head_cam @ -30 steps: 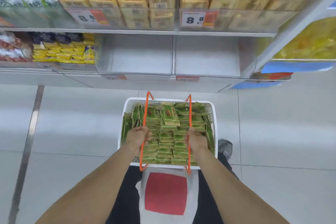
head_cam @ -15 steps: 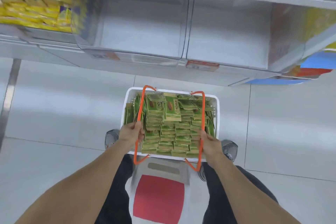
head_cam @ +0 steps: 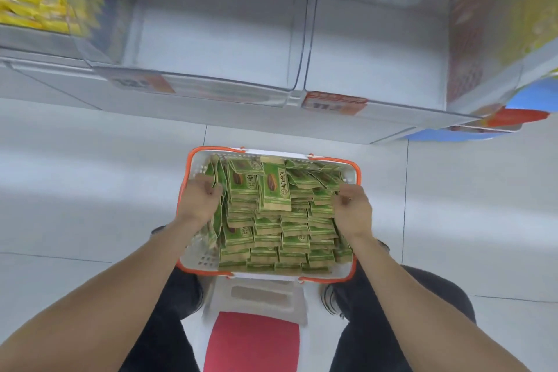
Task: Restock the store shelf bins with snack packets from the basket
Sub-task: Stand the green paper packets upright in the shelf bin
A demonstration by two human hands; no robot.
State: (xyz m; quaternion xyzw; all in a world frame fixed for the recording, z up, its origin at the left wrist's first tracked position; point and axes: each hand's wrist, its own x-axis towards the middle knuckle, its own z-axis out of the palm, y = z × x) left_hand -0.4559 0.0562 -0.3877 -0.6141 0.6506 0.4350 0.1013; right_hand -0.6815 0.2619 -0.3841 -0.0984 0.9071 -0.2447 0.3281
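Observation:
A white basket (head_cam: 197, 260) with an orange rim stands on the floor in front of me, packed with stacks of green snack packets (head_cam: 273, 220). Its orange handles (head_cam: 358, 172) lie folded down along the rim. My left hand (head_cam: 199, 201) hovers over the basket's left side with its fingers curled, against some upright packets. My right hand (head_cam: 353, 210) is over the right side, also curled, with nothing plainly in it. Two clear shelf bins, the left bin (head_cam: 211, 39) and the right bin (head_cam: 377, 48), stand bare above the basket.
A bin of yellow packets (head_cam: 33, 3) sits at the upper left, blurred. Price tags (head_cam: 333, 103) hang on the shelf edge. A white stool with a red seat (head_cam: 253, 338) is between my legs. Grey tiled floor (head_cam: 90, 190) surrounds the basket.
Both hands have let go of the orange handles, which have dropped flat onto the rim. My hands have moved forward over the packets, and my view has tilted down and closer.

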